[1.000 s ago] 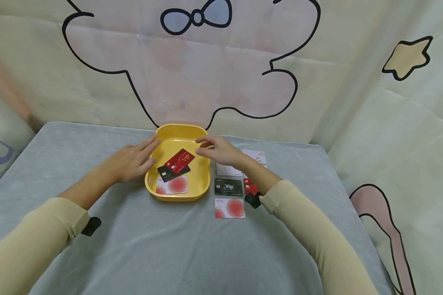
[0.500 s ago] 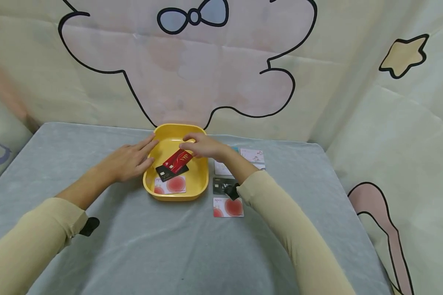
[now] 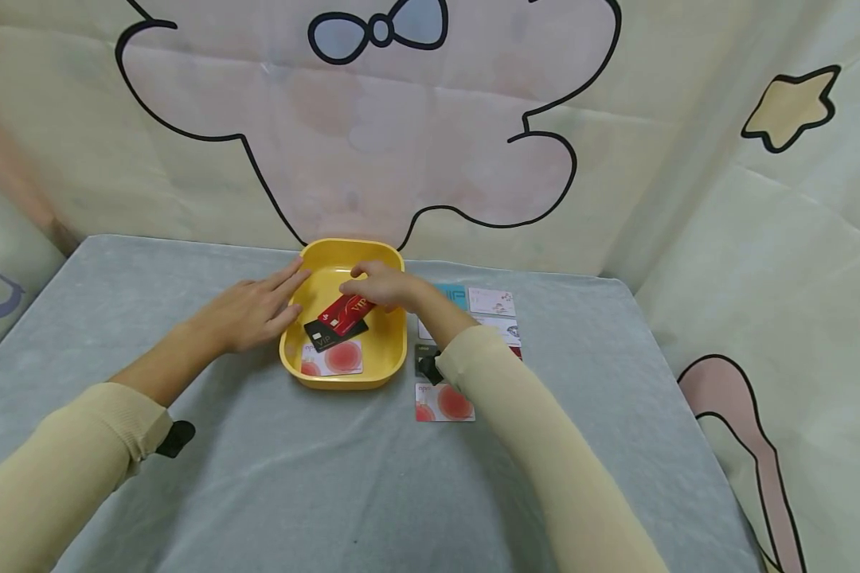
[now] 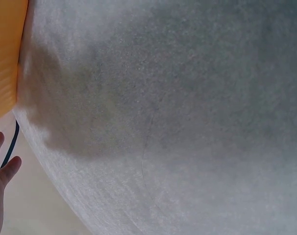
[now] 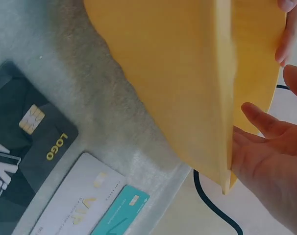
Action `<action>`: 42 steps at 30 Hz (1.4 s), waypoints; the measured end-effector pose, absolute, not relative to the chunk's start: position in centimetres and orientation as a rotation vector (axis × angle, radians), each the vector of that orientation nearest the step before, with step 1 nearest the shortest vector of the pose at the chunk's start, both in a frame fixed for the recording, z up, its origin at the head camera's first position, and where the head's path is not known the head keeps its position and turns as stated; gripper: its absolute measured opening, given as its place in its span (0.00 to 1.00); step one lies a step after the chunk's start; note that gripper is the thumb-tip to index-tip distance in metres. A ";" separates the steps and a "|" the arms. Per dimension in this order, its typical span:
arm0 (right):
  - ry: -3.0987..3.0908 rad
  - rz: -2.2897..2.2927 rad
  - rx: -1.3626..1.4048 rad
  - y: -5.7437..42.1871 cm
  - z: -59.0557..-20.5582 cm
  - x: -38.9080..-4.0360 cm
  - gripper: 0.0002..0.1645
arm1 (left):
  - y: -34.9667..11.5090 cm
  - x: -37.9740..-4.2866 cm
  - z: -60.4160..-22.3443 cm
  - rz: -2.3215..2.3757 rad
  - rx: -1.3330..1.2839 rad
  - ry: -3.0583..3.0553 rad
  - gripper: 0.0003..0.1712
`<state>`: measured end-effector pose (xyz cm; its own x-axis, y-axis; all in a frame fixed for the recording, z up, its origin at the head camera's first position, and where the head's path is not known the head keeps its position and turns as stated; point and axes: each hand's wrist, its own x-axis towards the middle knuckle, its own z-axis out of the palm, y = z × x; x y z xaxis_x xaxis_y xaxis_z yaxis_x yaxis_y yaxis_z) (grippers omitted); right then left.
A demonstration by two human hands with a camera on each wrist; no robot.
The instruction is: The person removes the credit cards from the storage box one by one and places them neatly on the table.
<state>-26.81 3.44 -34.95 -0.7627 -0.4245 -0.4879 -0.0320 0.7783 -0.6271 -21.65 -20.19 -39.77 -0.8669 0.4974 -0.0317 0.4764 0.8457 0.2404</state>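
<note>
A yellow tray [image 3: 347, 383] stands near the table's back edge. Inside, a red VIP card [image 3: 339, 317] overlaps a black VIP card [image 3: 320, 337], with a white card with pink-red circles [image 3: 333, 360] in front. My left hand [image 3: 258, 313] has its fingers spread against the tray's left rim. My right hand [image 3: 387, 285] reaches over the right rim and covers the upper end of the red card. In the right wrist view, two fingers of the right hand [image 5: 273, 156] stand apart; its other fingers are hidden behind the tray wall.
Right of the tray, several cards lie in rows on the grey cloth [image 3: 272, 477]: a teal card [image 3: 453, 295], a white card with small print [image 3: 492, 302], a white card with red circles [image 3: 446, 403]. The right forearm covers others. A printed curtain [image 3: 430, 143] hangs behind.
My right hand has moved left from the tray's right rim to over the red card's upper end. My left hand stays at the left rim. The cards look unmoved.
</note>
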 end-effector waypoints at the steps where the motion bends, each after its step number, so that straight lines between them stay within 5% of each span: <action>1: 2.331 -0.810 -0.325 3.4 -35.0 -26.8 0.33 | -20.2 -21.6 -39.8 0.343 0.773 2.927 0.39; 42: 2.439 -0.593 -0.291 1.3 -35.8 -26.9 0.26 | -20.3 -21.7 -40.1 0.340 0.790 2.938 0.38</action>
